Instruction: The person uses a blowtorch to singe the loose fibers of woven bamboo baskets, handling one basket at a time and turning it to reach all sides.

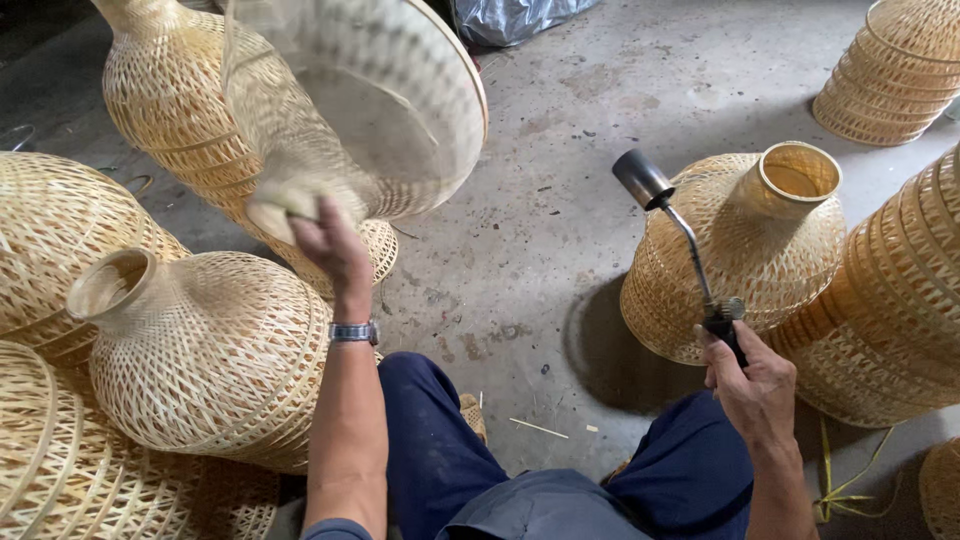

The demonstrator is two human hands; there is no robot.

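Overhead, our left hand (pixel 330 245) grips the narrow neck of a woven bamboo shade (pixel 370 110), blurred, long axis tilted, wide mouth pointing far-right. Our right hand (pixel 752 385) is closed round a gas torch (pixel 680 240), nozzle pointing far-left. A grey plastic bag (pixel 505 18) lies far.

left hand (pixel 330 245) raised, fingers clenched | right hand (pixel 755 385) low, fist closed
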